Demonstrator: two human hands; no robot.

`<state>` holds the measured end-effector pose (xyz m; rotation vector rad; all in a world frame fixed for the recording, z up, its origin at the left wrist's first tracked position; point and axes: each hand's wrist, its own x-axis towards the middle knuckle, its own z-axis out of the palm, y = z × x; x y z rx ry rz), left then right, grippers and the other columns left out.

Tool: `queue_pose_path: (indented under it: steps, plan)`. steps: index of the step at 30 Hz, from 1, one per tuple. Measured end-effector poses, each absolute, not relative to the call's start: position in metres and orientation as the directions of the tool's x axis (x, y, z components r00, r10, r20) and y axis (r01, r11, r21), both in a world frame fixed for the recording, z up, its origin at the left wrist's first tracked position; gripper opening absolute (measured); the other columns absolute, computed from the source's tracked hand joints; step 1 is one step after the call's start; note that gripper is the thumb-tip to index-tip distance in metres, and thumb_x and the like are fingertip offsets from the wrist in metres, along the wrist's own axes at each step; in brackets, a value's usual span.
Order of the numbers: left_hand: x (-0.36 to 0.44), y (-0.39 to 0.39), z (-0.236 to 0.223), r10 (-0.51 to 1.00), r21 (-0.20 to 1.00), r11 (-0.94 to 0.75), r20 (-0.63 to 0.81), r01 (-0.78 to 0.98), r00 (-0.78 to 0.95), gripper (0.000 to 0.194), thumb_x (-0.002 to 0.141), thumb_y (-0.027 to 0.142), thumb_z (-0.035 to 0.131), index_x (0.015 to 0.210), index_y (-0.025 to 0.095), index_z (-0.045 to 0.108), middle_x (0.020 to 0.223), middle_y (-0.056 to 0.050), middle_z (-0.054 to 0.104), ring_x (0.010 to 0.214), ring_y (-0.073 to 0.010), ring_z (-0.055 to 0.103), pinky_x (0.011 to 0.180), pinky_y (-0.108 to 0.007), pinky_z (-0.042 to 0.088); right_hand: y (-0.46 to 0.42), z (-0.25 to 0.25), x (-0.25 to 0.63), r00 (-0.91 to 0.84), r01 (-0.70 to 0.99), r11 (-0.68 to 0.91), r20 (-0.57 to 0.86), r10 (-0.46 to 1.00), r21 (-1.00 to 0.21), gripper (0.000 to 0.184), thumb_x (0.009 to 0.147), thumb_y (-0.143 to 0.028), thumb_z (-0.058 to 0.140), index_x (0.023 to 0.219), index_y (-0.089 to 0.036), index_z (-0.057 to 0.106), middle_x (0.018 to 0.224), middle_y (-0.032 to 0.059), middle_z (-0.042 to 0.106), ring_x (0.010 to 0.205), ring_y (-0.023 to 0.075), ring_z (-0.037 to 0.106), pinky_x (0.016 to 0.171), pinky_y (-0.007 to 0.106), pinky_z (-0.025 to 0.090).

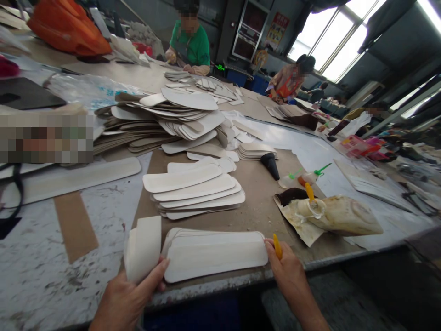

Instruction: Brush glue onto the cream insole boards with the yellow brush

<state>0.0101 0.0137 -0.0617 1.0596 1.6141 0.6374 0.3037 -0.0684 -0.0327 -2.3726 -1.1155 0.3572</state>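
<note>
My left hand [132, 292] grips a folded white insole piece [143, 247] at the table's near edge, thumb on it. Right beside it lies a short stack of flat white insole pieces [215, 255]. My right hand [287, 269] holds a yellow-handled brush [277, 247] and its fingertips touch the right end of that stack. Behind, another fanned stack of white insole pieces [196, 189] rests on brown card.
A glue-crusted pot [339, 215] with a yellow brush stands at right, by a black cone [270, 164] and small glue bottles [310, 177]. Large heaps of insoles [165, 122] fill the middle. Two people work at the far side. The table edge [320, 263] runs close to me.
</note>
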Motion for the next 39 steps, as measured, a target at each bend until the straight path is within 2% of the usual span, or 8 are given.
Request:
queue_pose_path:
  steps: [11, 17, 21, 24, 28, 31, 34, 39]
  plan:
    - [0.016, 0.018, -0.05, 0.827, 0.832, 0.53, -0.55, 0.165, 0.114, 0.051, 0.064, 0.05, 0.059, 0.096, 0.011, 0.056, 0.044, 0.001, 0.059, 0.045, -0.0144, 0.049, 0.044, -0.023, 0.038, -0.076, -0.025, 0.305, 0.72, 0.462, -0.6, -0.119, 0.684, -0.653, 0.044, 0.073, -0.06, 0.043, 0.08, -0.019, 0.056, 0.058, -0.0004, 0.057, 0.058, 0.0186, 0.052, 0.055, 0.029, 0.041]
    - [0.015, 0.018, -0.043, 0.793, 0.803, 0.568, -0.593, 0.179, 0.14, 0.041, 0.063, 0.053, 0.064, 0.073, 0.013, 0.058, 0.048, 0.0, 0.058, 0.041, -0.01, 0.046, 0.041, -0.02, 0.035, -0.071, -0.015, 0.29, 0.736, 0.44, -0.629, -0.143, 0.661, -0.641, 0.044, 0.061, -0.062, 0.055, 0.075, -0.02, 0.055, 0.064, 0.0004, 0.059, 0.061, 0.0187, 0.054, 0.059, 0.029, 0.042]
    - [0.016, 0.018, -0.032, 0.765, 0.771, 0.636, -0.636, 0.038, 0.1, 0.045, 0.054, 0.049, 0.074, 0.075, 0.012, 0.061, 0.055, 0.0, 0.059, 0.042, -0.0092, 0.046, 0.039, -0.018, 0.037, -0.069, -0.005, 0.282, 0.746, 0.347, -0.551, -0.132, 0.653, -0.759, 0.045, 0.062, -0.057, 0.06, 0.084, -0.019, 0.055, 0.07, 0.0014, 0.061, 0.065, 0.0192, 0.057, 0.062, 0.029, 0.045]
    - [0.015, 0.02, -0.021, 0.751, 0.751, 0.658, -0.653, -0.042, 0.099, 0.043, 0.052, 0.047, 0.077, 0.073, 0.013, 0.062, 0.056, 0.002, 0.058, 0.046, -0.0088, 0.047, 0.04, -0.017, 0.038, -0.07, -0.001, 0.276, 0.653, 0.197, -0.489, -0.259, 0.712, -0.849, 0.044, 0.063, -0.052, 0.066, 0.087, -0.017, 0.057, 0.072, 0.0025, 0.062, 0.068, 0.0182, 0.057, 0.061, 0.026, 0.045]
    - [0.008, 0.022, -0.015, 0.664, 0.658, 0.743, -0.7, -0.125, 0.263, 0.037, 0.053, 0.046, 0.078, 0.067, 0.015, 0.063, 0.051, 0.002, 0.053, 0.044, -0.0078, 0.041, 0.038, -0.016, 0.037, -0.072, -0.001, 0.27, 0.446, -0.154, -0.491, -0.503, 0.74, -0.858, 0.038, 0.068, -0.051, 0.067, 0.079, -0.016, 0.055, 0.05, -0.0068, 0.042, 0.042, 0.0061, 0.033, 0.04, 0.018, 0.027]
    - [0.005, 0.027, -0.012, 0.607, 0.584, 0.791, -0.714, -0.182, 0.348, 0.034, 0.056, 0.046, 0.077, 0.061, 0.015, 0.063, 0.043, 0.003, 0.047, 0.041, -0.0059, 0.037, 0.037, -0.014, 0.034, -0.069, 0.0, 0.27, 0.338, -0.337, -0.457, -0.559, 0.757, -0.823, 0.037, 0.07, -0.05, 0.067, 0.078, -0.017, 0.052, 0.045, -0.0122, 0.025, 0.04, 0.0022, 0.013, 0.037, 0.015, 0.013]
    - [0.006, 0.042, 0.0, 0.679, 0.656, 0.732, -0.681, -0.184, 0.276, 0.035, 0.055, 0.045, 0.078, 0.059, 0.014, 0.063, 0.043, 0.004, 0.048, 0.04, -0.0033, 0.035, 0.035, -0.011, 0.03, -0.051, 0.007, 0.272, 0.287, -0.359, -0.438, -0.545, 0.788, -0.824, 0.039, 0.07, -0.05, 0.067, 0.077, -0.017, 0.049, 0.046, -0.0129, 0.025, 0.04, 0.0015, 0.012, 0.037, 0.014, 0.012]
    - [0.01, 0.094, 0.025, 0.836, 0.829, 0.547, -0.534, -0.118, 0.125, 0.045, 0.046, 0.05, 0.08, 0.062, 0.014, 0.059, 0.045, 0.004, 0.053, 0.04, -0.0057, 0.041, 0.036, -0.014, 0.033, 0.017, 0.031, 0.282, 0.299, -0.172, -0.386, -0.421, 0.856, -0.906, 0.045, 0.066, -0.053, 0.069, 0.067, -0.02, 0.038, 0.044, -0.0121, 0.032, 0.038, 0.0015, 0.02, 0.036, 0.013, 0.014]
